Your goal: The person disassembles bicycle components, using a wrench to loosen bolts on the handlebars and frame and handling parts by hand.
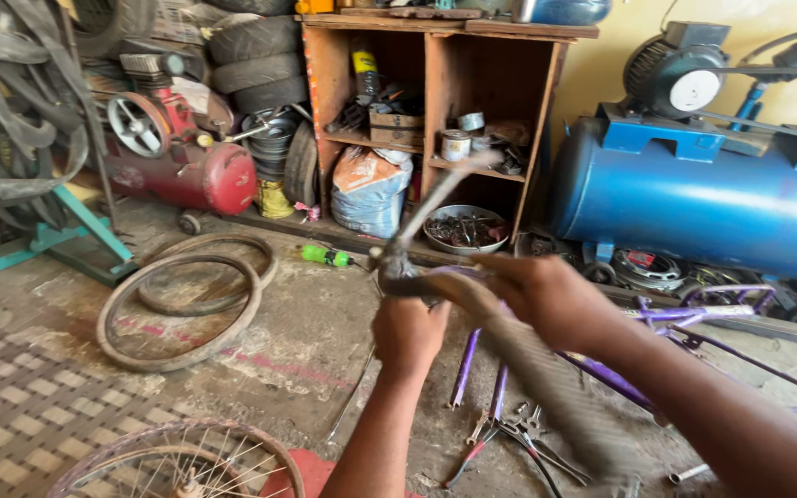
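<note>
Between the two raised arms, the fingers of the left hand (408,334) were curled shut around the lower end of a grey metal cross-shaped wrench (422,226), whose long bar slanted up toward the wooden shelf unit (435,120). The right hand (546,297) was closed over a blurred grey metal bicycle part (546,378) that ran down and to the right from the wrench's socket end; motion blur hid just how its fingertips sat. Below both hands lay a purple bicycle frame (620,378) on the dusty concrete floor (306,323), with loose pliers and spanners (509,438) just beside its tubes. Farther left lay two worn rubber tyres (182,300), one overlapping the other, and a spoked wheel (177,466) sat at the bottom edge. Behind stood a red air compressor (191,166) and a large blue compressor tank (694,198).
</note>
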